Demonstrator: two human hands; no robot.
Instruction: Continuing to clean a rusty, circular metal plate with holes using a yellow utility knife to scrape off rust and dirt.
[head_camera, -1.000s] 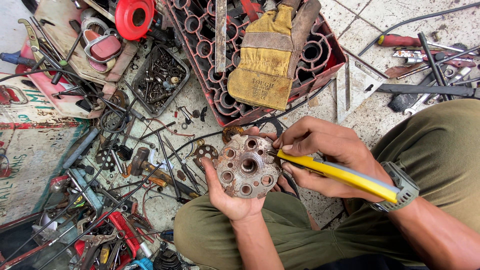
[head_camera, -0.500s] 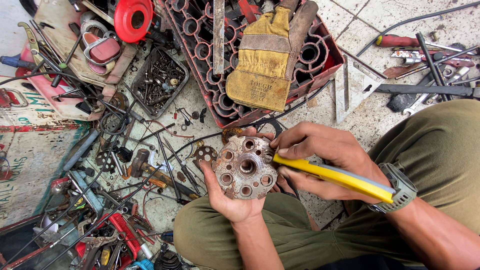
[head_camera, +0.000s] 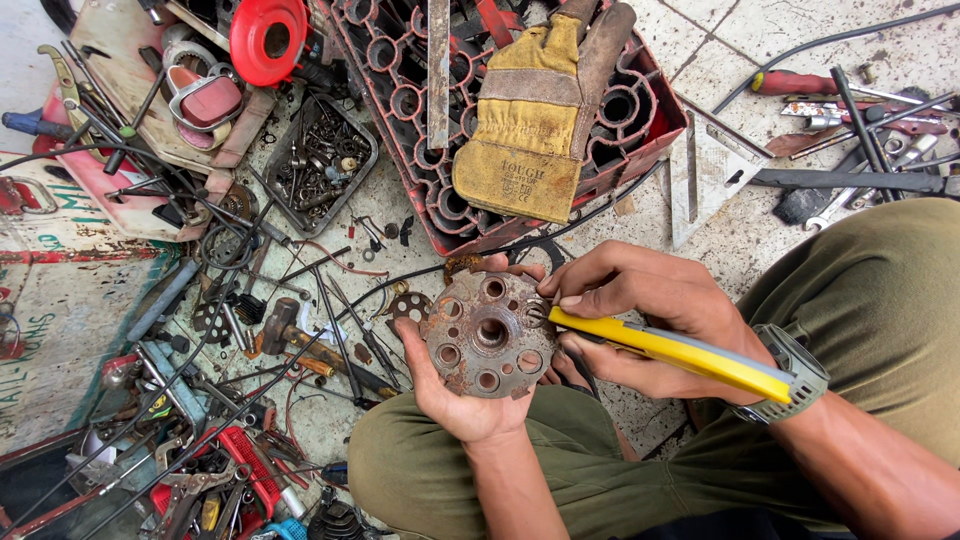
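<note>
My left hand (head_camera: 455, 398) cups a rusty round metal disc (head_camera: 488, 334) from below; the disc has a centre bore and a ring of several holes. My right hand (head_camera: 640, 310) grips a yellow-handled tool (head_camera: 690, 357), its working end set against the disc's right edge. The tool's tip is hidden behind my fingers and the disc rim. Both hands hover over my lap, my legs in olive trousers (head_camera: 880, 310). A grey watch (head_camera: 795, 375) sits on my right wrist.
A red plastic crate (head_camera: 400, 100) lies ahead with a yellow work glove (head_camera: 535, 120) on it. A tray of small parts (head_camera: 320, 160), a red reel (head_camera: 268, 38), a hammer (head_camera: 290, 335), cables and loose tools litter the floor left. Screwdrivers (head_camera: 800, 82) and wrenches lie far right.
The hands and disc stay in nearly the same place; the disc has turned slightly in my left palm while the yellow tool stays pressed at its edge.
</note>
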